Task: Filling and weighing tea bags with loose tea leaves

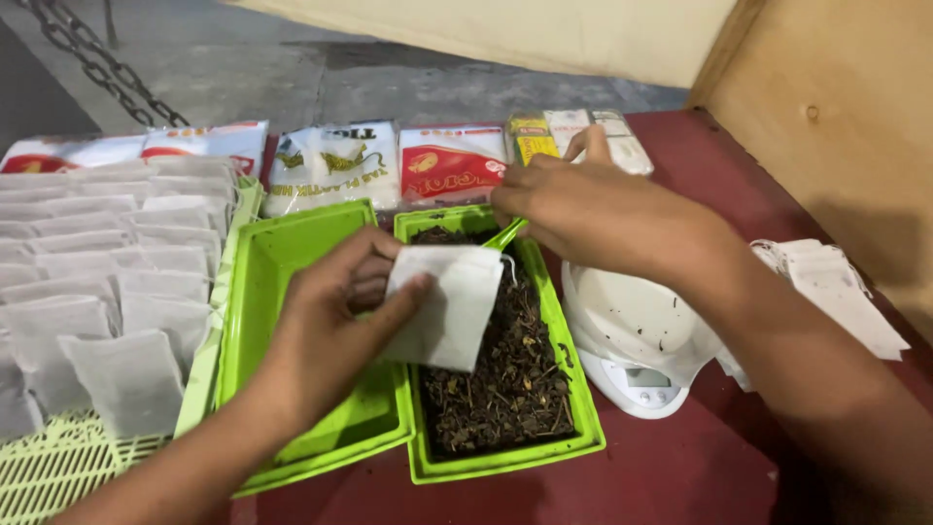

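Red table [680,467], concrete floor behind; left hand [330,331] fingers clamped on white pouch [442,306], right hand [593,209] gripping green scoop [505,235].

Two bare forearms enter from the bottom edge, no sleeves in view. Left hand [326,335] and right hand [593,209] wear no gloves, rings or watch. Short nails, fingers [403,297] uncovered. Nothing worn on wrists.

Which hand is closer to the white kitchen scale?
Right. The right hand holds a green scoop just above and left of the scale; the left hand holds a white bag beyond the herb tray.
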